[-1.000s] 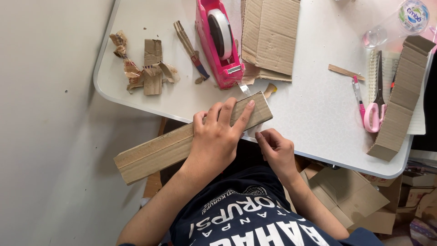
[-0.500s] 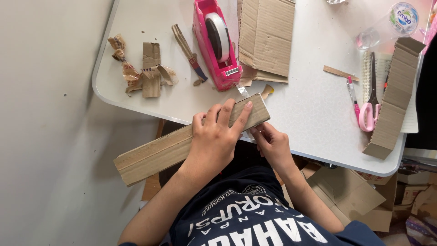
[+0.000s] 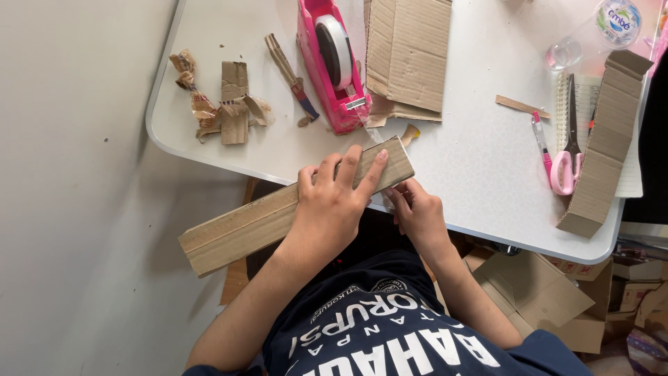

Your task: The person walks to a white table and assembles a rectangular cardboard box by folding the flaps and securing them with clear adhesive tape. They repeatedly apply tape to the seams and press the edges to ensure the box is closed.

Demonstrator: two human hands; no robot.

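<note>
Brown cardboard strip [image 3: 236, 226], pink tape dispenser [image 3: 327, 69], pink-handled scissors [image 3: 565, 157], white table [image 3: 480, 174]

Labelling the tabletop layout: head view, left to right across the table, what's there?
Crumpled cardboard scraps → pink tape dispenser → flat cardboard sheet → pink-handled scissors → folded cardboard strip. In front, left hand and right hand hold a long cardboard piece.
</note>
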